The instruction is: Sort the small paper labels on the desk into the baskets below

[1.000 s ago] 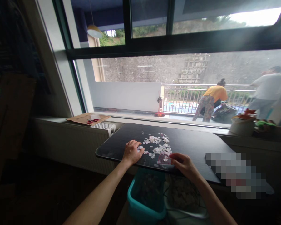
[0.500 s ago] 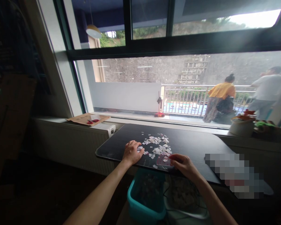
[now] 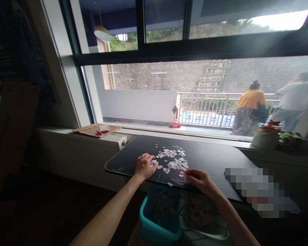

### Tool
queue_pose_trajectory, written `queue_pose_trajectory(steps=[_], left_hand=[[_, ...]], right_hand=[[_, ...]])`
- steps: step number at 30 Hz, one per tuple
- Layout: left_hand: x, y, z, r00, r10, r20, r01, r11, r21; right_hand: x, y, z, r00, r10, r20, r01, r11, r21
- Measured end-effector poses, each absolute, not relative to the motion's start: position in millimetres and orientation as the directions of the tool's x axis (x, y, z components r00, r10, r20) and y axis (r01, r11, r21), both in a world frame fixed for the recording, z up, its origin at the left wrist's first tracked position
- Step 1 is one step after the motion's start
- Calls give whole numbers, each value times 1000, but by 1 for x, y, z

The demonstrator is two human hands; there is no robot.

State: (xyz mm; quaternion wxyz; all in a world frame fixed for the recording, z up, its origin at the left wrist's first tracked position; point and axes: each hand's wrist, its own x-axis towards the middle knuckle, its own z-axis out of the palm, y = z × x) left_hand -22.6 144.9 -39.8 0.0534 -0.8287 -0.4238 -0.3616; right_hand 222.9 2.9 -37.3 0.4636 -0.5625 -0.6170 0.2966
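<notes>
Small white paper pieces [image 3: 176, 164] lie in a loose heap on the black table [image 3: 207, 153]. My left hand [image 3: 144, 166] rests at the heap's left side, thumb and fingers apart, with a few pieces in the gap between them. To the right, the thumb and fingers of my right hand [image 3: 199, 177] pinch the edge of a small clear plastic bag [image 3: 177, 176] with reddish markings. The bag lies flat near the table's front edge, and a few pieces show at it.
Below the table edge stand a teal tub [image 3: 145, 218] and a pale tub [image 3: 207, 232], both holding small pieces. Red-handled scissors [image 3: 102, 132] lie on brown paper [image 3: 84, 130] at the left sill. A blurred-out object [image 3: 256, 191] sits at the table's right.
My hands and the paper pieces stay almost in place; the clear bag has shifted very slightly. Outside the window, the person in yellow has moved to the right.
</notes>
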Motion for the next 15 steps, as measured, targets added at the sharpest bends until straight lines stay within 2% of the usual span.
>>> queue_pose_trajectory(steps=[7,15], left_hand=[[-22,146,-40,375,667,643,742,-632,223],[-22,144,-38,370,666,647,740,-632,228]], right_hand=[[222,1,-33,-10,976,217,423,201,-884],[220,0,-30,28,970,240,460,201,-865]])
